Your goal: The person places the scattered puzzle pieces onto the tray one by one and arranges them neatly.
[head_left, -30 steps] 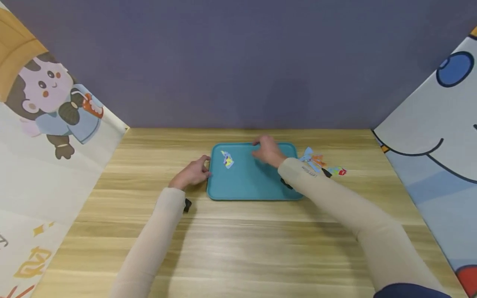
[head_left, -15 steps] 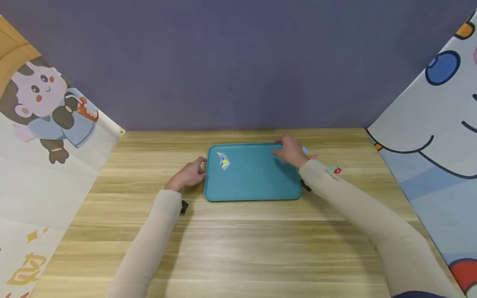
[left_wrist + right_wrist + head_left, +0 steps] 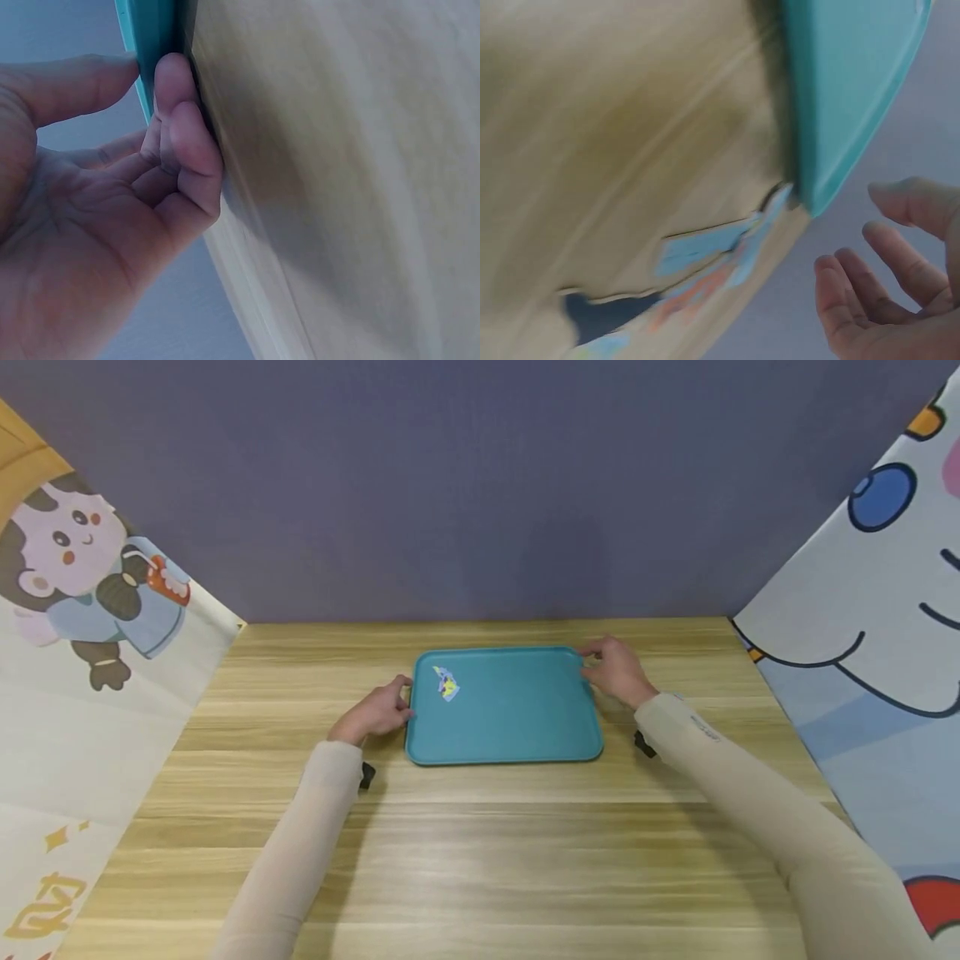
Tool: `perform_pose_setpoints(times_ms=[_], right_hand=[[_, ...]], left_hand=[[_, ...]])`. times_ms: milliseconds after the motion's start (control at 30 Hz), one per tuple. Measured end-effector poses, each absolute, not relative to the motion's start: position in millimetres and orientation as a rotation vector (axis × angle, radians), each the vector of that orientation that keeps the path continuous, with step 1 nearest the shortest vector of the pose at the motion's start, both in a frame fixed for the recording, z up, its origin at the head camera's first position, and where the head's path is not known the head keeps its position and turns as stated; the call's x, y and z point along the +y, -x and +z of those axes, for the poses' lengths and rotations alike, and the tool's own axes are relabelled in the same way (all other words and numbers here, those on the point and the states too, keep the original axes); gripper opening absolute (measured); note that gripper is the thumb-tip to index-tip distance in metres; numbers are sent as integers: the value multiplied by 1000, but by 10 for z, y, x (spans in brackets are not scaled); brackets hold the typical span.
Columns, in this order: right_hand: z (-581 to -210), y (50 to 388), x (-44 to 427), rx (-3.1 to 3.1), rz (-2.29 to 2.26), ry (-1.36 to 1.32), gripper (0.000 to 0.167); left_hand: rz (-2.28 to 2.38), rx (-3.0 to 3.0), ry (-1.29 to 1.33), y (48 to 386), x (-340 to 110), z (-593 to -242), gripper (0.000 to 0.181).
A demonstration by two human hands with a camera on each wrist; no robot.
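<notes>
A teal rectangular tray (image 3: 517,718) lies flat on the wooden table. My left hand (image 3: 375,710) grips its left edge. In the left wrist view, the thumb (image 3: 97,84) lies against the tray rim (image 3: 142,45) while the other fingers curl in at its side. A small cut-out piece (image 3: 447,685), blue, purple and yellow, rests on the tray's upper left. Close to the upper right corner is my right hand (image 3: 621,672), fingers loosely bent. The right wrist view shows this hand (image 3: 900,277) apart from the tray (image 3: 847,90), holding nothing.
Flat cut-out pieces in light blue (image 3: 705,244), orange (image 3: 690,296) and black (image 3: 607,315) lie on the table right of the tray. My right forearm mostly hides them in the head view. A dark wall (image 3: 480,485) stands behind the table, with printed panels at both sides.
My right hand has moved right, from above the tray to its right edge. My left hand has stayed at the left edge. The head view has shifted slightly.
</notes>
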State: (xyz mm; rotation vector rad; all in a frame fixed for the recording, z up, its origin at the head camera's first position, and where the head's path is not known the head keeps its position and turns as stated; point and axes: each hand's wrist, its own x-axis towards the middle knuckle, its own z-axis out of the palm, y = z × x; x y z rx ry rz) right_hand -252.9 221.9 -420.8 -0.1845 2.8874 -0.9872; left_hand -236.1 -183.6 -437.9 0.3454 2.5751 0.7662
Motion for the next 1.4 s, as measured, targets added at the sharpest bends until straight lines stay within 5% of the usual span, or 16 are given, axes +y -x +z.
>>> perform_pose_setpoints(times_ms=[1400], right_hand=[[-4466, 2601, 2609, 2960, -879, 54, 19]], left_hand=[[754, 2564, -338, 2358, -1844, -4359, 59]])
